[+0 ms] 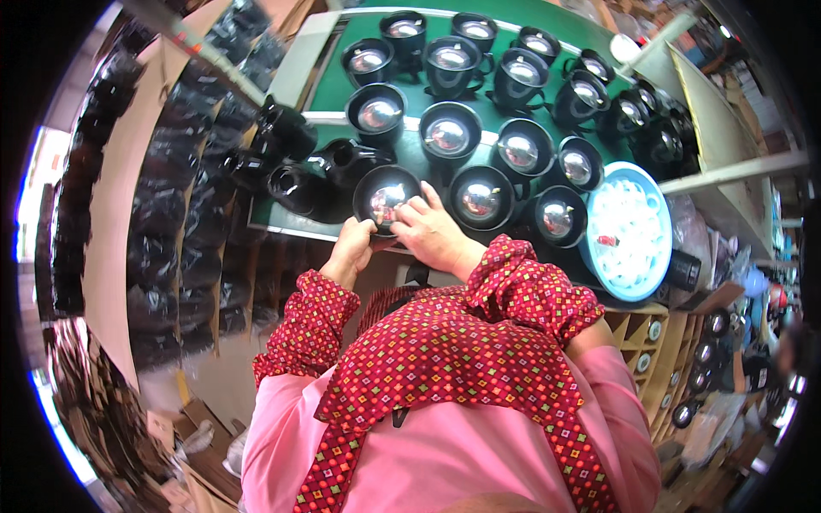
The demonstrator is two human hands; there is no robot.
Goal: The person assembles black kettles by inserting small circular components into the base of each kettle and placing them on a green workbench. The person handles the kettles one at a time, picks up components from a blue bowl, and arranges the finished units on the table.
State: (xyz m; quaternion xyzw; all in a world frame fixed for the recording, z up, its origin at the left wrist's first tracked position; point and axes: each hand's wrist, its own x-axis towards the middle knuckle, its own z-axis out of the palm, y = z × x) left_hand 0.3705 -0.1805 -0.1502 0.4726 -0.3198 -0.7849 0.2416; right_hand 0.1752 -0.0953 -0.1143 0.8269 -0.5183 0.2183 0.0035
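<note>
At the near edge of the green table, a black mug (pixel 369 190) with a shiny metal inside faces up between my hands. My left hand (pixel 352 246) grips its near left side, thumb close to the rim. My right hand (pixel 438 232) is closed at the mug's right rim, its fingers bent over the edge and partly hiding it. A similar black mug (pixel 481 197) stands just right of my right hand. Several black jug-like pieces (pixel 295 186) lie to the left of the held mug.
Rows of similar mugs (pixel 451 64) cover the green table (pixel 342 73). A light-blue tub (pixel 660 248) full of small white plastic parts stands at the right. Plastic-wrapped black goods (pixel 158 222) are stacked at the left. A wooden compartment rack (pixel 637 333) is below the tub.
</note>
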